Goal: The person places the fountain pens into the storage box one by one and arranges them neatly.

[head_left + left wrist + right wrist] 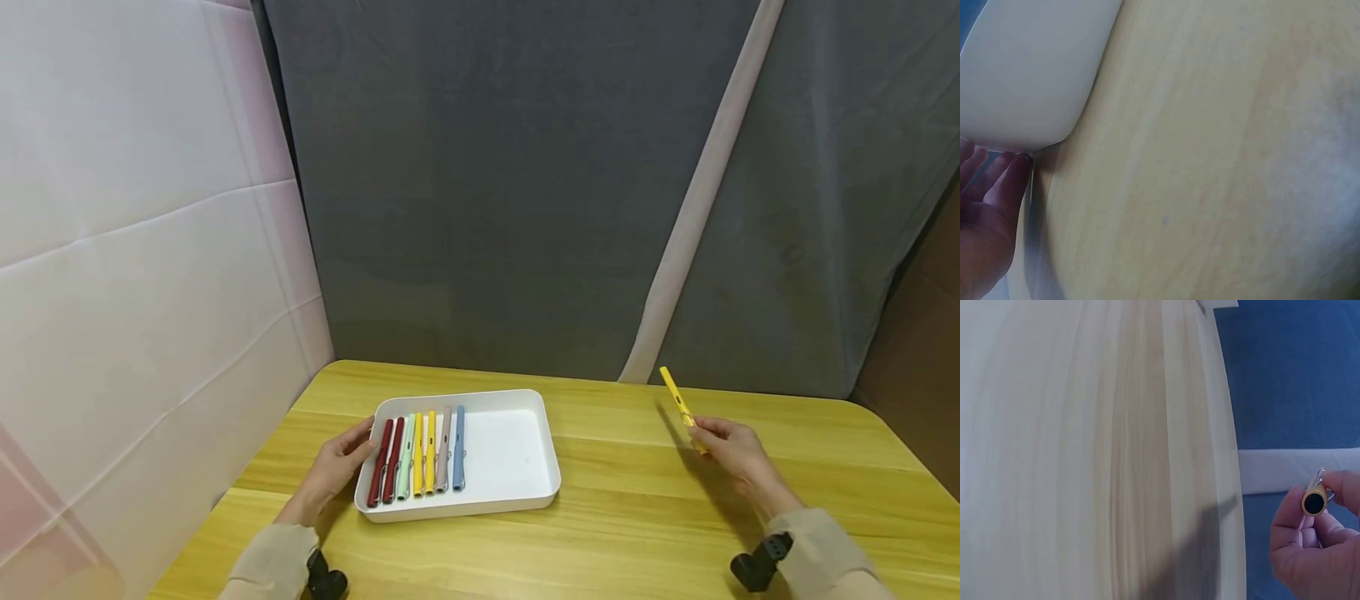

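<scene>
On the table stands a white tray (513, 454) with a row of capped pens in its left half. From the left they are two dark red pens (393, 460), a mint green pen (406, 458), two yellow pens (430, 454), a greyish-pink pen (443, 450) and a blue pen (459, 448). My left hand (333, 467) touches the tray's left side with extended fingers (1007, 181). Well to the right of the tray, my right hand (735, 454) pinches another yellow pen (677, 398) above the table, tilted with its far end up. Its black round end (1314, 503) faces the right wrist camera.
The wood-grain table (615, 517) reaches back to a dark grey curtain (480, 200) with a pale strip (697, 200) running down it. A white-pink padded wall (150, 275) borders the left, and a brown panel (918, 308) the right.
</scene>
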`<state>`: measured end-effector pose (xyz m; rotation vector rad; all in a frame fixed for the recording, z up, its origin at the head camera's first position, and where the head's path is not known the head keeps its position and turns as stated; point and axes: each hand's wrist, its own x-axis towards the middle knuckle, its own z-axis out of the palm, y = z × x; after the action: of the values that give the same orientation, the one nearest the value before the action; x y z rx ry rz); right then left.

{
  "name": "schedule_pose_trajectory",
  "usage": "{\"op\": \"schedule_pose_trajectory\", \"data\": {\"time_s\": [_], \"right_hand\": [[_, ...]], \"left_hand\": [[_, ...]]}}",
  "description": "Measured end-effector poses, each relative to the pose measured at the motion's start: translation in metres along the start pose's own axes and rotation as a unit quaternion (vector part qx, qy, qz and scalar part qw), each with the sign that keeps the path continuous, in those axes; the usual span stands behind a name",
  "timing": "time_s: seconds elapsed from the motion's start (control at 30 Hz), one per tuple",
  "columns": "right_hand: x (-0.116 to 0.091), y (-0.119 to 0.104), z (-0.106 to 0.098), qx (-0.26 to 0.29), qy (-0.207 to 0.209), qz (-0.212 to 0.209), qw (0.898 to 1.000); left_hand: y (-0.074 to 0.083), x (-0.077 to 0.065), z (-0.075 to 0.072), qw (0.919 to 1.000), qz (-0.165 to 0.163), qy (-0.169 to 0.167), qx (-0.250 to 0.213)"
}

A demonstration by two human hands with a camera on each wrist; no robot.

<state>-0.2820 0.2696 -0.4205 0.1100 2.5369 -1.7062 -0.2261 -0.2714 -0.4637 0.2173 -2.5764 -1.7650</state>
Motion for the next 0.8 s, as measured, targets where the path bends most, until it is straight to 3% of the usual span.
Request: {"op": "schedule_pose_trajectory", "data": {"time_s": [0.27,0.5,0.8], "right_hand": [[-0.001,-0.005,0.016,0.063,-0.016,0.004,0.998],[-0.001,-0.008,0.023,0.107,-0.041,0.001,0.993],[-0.003,-0.015,0.035,0.156,-0.061,0.006,0.986]], "left_hand": [[-0.001,0.001,0.000,1.0000,-0.007,0.000,-0.005],[-0.001,0.001,-0.001,0.9999,0.012,-0.002,-0.003],[-0.001,0.000,-0.001,1.0000,0.009,-0.001,0.001]]}}
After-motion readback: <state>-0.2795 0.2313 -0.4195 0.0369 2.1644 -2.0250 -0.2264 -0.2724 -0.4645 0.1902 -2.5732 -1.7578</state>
